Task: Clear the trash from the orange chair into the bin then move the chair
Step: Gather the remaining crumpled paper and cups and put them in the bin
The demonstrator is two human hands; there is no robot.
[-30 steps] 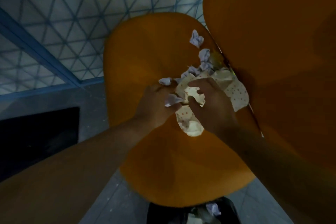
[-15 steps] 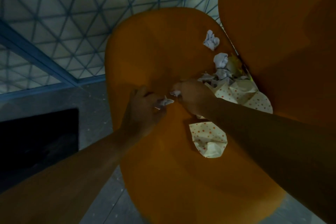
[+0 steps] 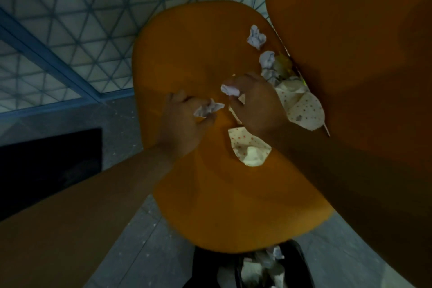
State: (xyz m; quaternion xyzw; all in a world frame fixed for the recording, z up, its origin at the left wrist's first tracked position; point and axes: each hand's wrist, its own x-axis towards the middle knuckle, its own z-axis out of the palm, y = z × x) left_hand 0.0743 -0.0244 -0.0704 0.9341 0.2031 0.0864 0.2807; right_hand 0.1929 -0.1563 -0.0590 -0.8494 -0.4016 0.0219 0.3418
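The orange chair seat is carrying crumpled white paper balls near its backrest, plus dotted paper wrappers lying toward the middle and right edge.

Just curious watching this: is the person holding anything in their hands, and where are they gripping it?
Yes: the left hand pinches a crumpled paper scrap at its fingertips; the right hand pinches another crumpled scrap likewise.

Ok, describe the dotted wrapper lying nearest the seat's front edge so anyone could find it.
Start at the orange chair seat. Just below the right hand lies a cream wrapper with red dots. Unlike the larger dotted wrapper by the backrest, it lies alone mid-seat.
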